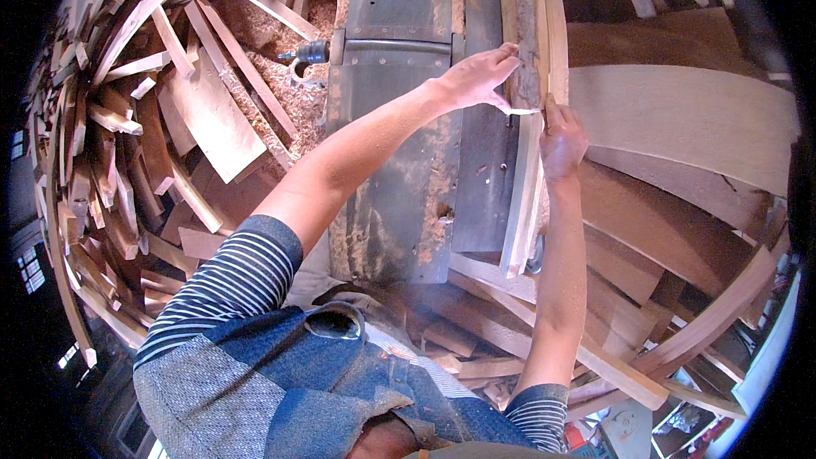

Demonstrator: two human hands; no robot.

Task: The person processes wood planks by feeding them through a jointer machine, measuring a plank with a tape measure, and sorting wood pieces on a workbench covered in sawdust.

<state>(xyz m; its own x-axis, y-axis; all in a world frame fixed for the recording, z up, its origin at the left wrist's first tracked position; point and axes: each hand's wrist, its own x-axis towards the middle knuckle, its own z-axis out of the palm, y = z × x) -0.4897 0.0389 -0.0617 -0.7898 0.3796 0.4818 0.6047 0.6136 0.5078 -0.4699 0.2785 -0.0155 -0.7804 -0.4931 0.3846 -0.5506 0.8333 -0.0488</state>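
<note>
A rough wooden board with a bark edge [527,42] lies lengthwise on the right side of a grey metal planing machine [391,136]. My left hand [480,78] grips the board near its close end from the left, thumb and fingers spread along its side. At the right corner of that end, my right hand [563,140] is closed with its fingertips against the board. A long pale wooden strip [525,204] runs beside the board toward me, under my right hand. The dark cutter slot [398,47] crosses the machine bed left of my left hand.
Wood shavings [310,93] and a blue-black cylindrical fitting [313,53] sit left of the bed. Offcuts [110,178] heap at the far left. Wide boards [680,119] and loose planks [629,374] lie on the right. Sawdust clings to the bed.
</note>
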